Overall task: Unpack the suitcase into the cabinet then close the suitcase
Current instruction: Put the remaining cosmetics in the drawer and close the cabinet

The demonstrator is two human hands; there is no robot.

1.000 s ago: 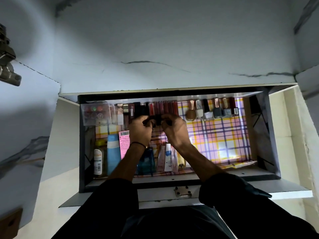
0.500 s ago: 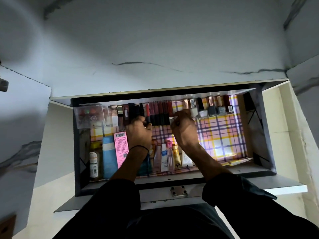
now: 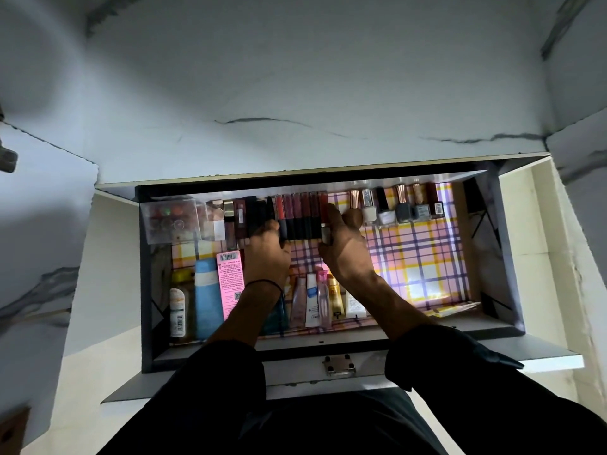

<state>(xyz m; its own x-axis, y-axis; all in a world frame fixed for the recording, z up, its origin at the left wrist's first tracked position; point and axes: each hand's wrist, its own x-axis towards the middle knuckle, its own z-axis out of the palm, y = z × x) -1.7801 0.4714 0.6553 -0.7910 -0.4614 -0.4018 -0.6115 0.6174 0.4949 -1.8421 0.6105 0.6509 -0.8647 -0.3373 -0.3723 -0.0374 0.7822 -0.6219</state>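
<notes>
The open cabinet drawer [image 3: 486, 333] has a plaid liner and holds cosmetics. A row of lip gloss tubes [image 3: 300, 216] lies along its far edge. My left hand [image 3: 266, 257] rests its fingers on the dark tubes at the left of that row, with the thumb against the tubes' near ends. My right hand [image 3: 349, 254] pinches the rightmost red tube [image 3: 324, 205] between a straight index finger and the thumb. The suitcase is not in view.
Nail polish bottles [image 3: 397, 208] stand in the row to the right of my right hand. A clear box of small items [image 3: 169, 218] sits at the far left. Bottles, a pink carton [image 3: 230, 280] and tubes lie along the near edge. A marble wall rises behind the drawer.
A second ago both hands held a small dark item together over the drawer's middle. They have moved apart and up to the lip gloss row, the right hand now at its right end.
</notes>
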